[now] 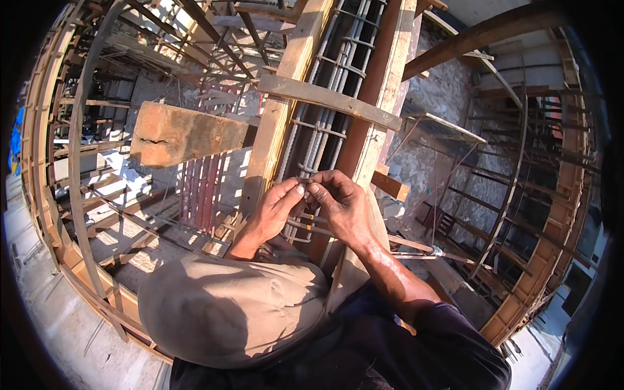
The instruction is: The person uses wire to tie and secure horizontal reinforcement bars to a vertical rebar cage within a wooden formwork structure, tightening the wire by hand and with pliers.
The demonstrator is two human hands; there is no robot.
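Observation:
My left hand (272, 209) and my right hand (339, 203) meet fingertip to fingertip over a long wooden formwork trough. Both pinch at something small and dark between them, too small to name. Directly beneath lies a reinforcing bar cage (317, 140), its long steel bars crossed by several stirrups. Near my wrists, a few stirrups (303, 227) carry orange-yellow marks. Wooden side boards flank the cage, the left board (260, 166) close to my left wrist and the right board (389, 91) beyond my right hand. My bent knee (227, 305) is at the lower left.
A wooden crosspiece (331, 104) spans the trough ahead of my hands. To the left, a thick timber (188, 134) juts out, its end cracked. Scaffolding and timber frames surround the trough, with a floor (448, 172) far below. A sloping pole (481, 39) crosses the upper right.

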